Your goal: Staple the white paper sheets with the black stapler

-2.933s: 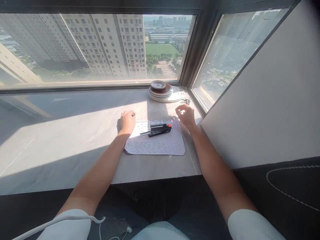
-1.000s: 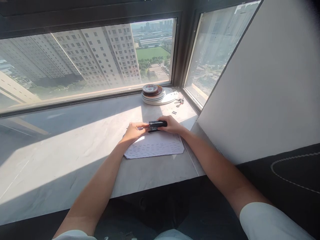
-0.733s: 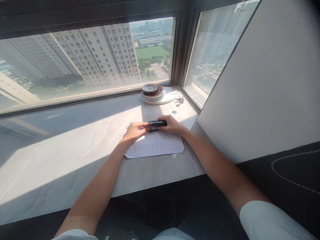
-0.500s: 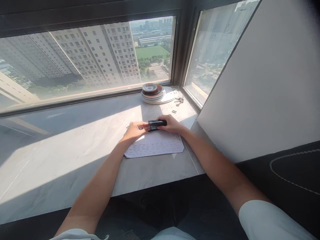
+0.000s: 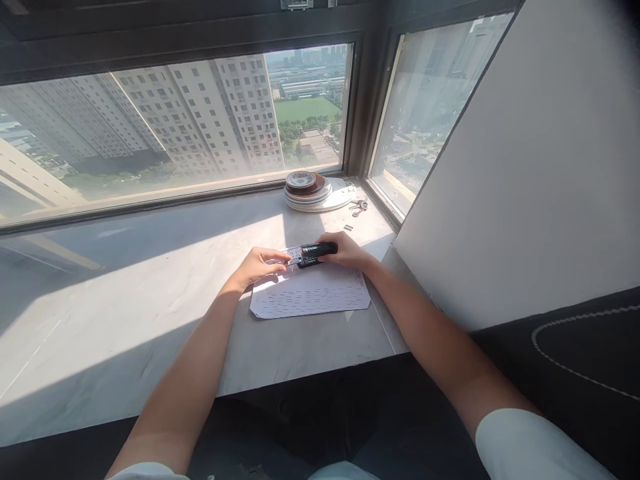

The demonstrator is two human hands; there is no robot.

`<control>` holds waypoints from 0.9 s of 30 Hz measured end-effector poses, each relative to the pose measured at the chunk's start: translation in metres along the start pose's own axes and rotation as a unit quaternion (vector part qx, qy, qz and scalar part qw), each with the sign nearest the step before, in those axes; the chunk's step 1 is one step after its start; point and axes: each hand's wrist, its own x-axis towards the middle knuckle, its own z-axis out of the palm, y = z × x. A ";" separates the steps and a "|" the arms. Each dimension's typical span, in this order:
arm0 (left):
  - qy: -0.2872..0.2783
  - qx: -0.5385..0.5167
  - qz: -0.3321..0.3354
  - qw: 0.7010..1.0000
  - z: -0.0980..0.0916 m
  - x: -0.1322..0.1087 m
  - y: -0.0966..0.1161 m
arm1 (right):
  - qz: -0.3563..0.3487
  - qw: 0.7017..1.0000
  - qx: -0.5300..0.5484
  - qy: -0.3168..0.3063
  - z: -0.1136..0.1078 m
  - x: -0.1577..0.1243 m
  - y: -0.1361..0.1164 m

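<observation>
A black stapler (image 5: 314, 253) sits at the far edge of a printed sheet of paper (image 5: 311, 296), which lies flat on the pale stone window ledge, the surface (image 5: 125, 293) that carries everything here. The right hand (image 5: 345, 251) has its grip closed around the stapler's right end, fingers curled over the dark top and the palm against its rear. The left hand (image 5: 261, 264) reaches in from the other side, its fingertips pinched at the stapler's front end, where a lighter metal part shows; the grip there is closed on that tip, though the fingers hide exactly what they press. Both hands rest on or just above the paper's upper edge, and both forearms stretch out from white sleeves at the bottom of the view. The sheet is covered in rows of short dark marks, too small to read, and its near-left corner is slightly uneven. Farther back, near the corner where the two window panes meet, stands a stack of plates (image 5: 307, 191), the top one patterned and smaller than the pale ones beneath. Just beside the stack to the right lies a small bunch of keys (image 5: 358, 206), and between the keys and the right hand a few tiny dark bits (image 5: 348, 228) lie on the ledge, well apart from the paper.
</observation>
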 end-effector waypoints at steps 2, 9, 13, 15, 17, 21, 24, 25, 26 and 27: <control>0.008 0.020 0.039 0.999 0.005 0.002 0.003 | -0.025 0.999 0.011 -0.020 0.001 0.000 -0.003; -0.037 0.093 0.093 0.991 0.018 0.006 0.007 | -0.075 0.993 -0.006 -0.092 0.023 0.002 -0.021; -0.015 0.085 0.096 0.992 0.009 0.011 -0.001 | -0.048 0.996 -0.020 -0.078 0.031 0.004 -0.024; -0.007 0.043 0.104 0.994 0.003 0.014 -0.006 | -0.027 0.996 -0.026 -0.076 0.030 0.005 -0.023; 0.039 -0.028 0.121 0.992 -0.004 0.017 -0.010 | -0.002 0.996 -0.026 -0.084 0.024 0.004 -0.021; 0.177 -0.209 0.157 0.949 -0.015 0.020 -0.012 | 0.049 0.989 -0.027 -0.140 -0.004 -0.007 -0.013; 0.187 -0.283 0.135 0.931 -0.022 0.019 -0.010 | 0.060 0.989 -0.015 -0.136 -0.024 -0.017 -0.006; 0.185 -0.292 0.125 0.930 -0.024 0.018 -0.009 | 0.063 0.995 -0.020 -0.075 -0.027 -0.019 -0.003; 0.185 -0.297 0.118 0.929 -0.025 0.018 -0.009 | 0.065 0.997 -0.039 0.000 -0.027 -0.019 0.001; 0.184 -0.302 0.113 0.929 -0.026 0.017 -0.009 | 0.066 0.993 -0.069 0.071 -0.026 -0.020 0.005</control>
